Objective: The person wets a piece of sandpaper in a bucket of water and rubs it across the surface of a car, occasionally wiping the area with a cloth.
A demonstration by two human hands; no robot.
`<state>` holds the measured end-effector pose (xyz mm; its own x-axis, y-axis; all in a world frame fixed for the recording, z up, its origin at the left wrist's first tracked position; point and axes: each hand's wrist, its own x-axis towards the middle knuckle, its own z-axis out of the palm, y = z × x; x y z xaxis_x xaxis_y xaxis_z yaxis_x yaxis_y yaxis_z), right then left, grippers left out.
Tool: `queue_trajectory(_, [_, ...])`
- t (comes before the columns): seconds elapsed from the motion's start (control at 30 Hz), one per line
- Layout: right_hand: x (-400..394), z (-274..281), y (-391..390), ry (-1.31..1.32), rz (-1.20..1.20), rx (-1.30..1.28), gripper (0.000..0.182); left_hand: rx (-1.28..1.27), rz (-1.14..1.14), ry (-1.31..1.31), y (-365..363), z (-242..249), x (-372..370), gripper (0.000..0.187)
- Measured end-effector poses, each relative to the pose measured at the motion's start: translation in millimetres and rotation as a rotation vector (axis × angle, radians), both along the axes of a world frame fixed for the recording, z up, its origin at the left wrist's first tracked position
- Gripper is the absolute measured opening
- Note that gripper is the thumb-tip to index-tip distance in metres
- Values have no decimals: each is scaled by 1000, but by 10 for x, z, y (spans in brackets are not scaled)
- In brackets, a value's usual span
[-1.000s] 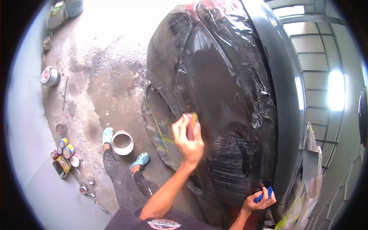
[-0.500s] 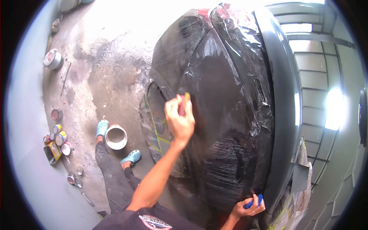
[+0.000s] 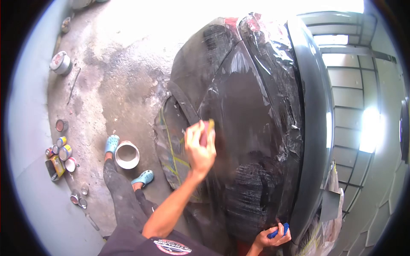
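My left hand (image 3: 200, 149) is closed around a small pink block with a yellow edge (image 3: 208, 132), over the dark, plastic-covered side of a car (image 3: 243, 106). Farther down and to the right, my right hand (image 3: 274, 236) grips a blue object (image 3: 278, 231), perhaps a cloth, close to the lower end of the car's smooth dark panel (image 3: 314, 106). Crinkled black plastic film covers much of the surface between my hands.
A white bucket (image 3: 127, 155) stands on the concrete floor beside my feet in blue clogs. Several cans (image 3: 65, 152) and a larger tub (image 3: 60, 63) line the left wall. Masking paper (image 3: 330, 205) hangs at the lower right.
My left hand has moved down in the view with the pink block. My right hand still grips the blue object, slightly lower and to the left. The view has shifted a little.
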<state>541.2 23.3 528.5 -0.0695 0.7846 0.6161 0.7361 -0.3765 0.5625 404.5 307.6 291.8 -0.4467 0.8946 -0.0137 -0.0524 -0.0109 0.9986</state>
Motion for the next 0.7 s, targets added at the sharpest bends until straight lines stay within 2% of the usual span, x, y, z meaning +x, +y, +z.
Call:
queue_trajectory(0.03, [-2,5,-7,0,-4,-1,15,-22,-12,-20,-159,61,22,37])
queue_trajectory(0.1, [-16,10,-29,2,-22,-7,15,-11,-1,42,-59,34,26,36])
queue_trajectory(0.2, [-17,17,-50,6,-31,-21,15,-93,52,-98,511,-181,50,35])
queue_trajectory(0.3, [27,5,-52,16,-10,-16,15,-109,36,-101,290,-124,30,36])
queue_trajectory(0.37, [33,8,-67,30,-8,-11,14,-9,8,25,-71,-62,43,38])
queue_trajectory(0.43, [31,9,-74,30,-18,-13,15,-41,5,17,-18,11,4,33])
queue_trajectory(0.53, [15,29,-62,11,-21,-40,15,-150,44,-128,504,-225,14,26])
queue_trajectory(0.57, [4,31,-51,0,-21,-46,15,-160,72,-81,526,-196,30,29])
queue_trajectory(0.67, [46,13,-86,13,-13,-25,15,-70,18,-48,96,-154,26,36])
queue_trajectory(0.7, [56,11,-76,17,-9,-25,15,-20,5,84,-65,-29,-25,28])
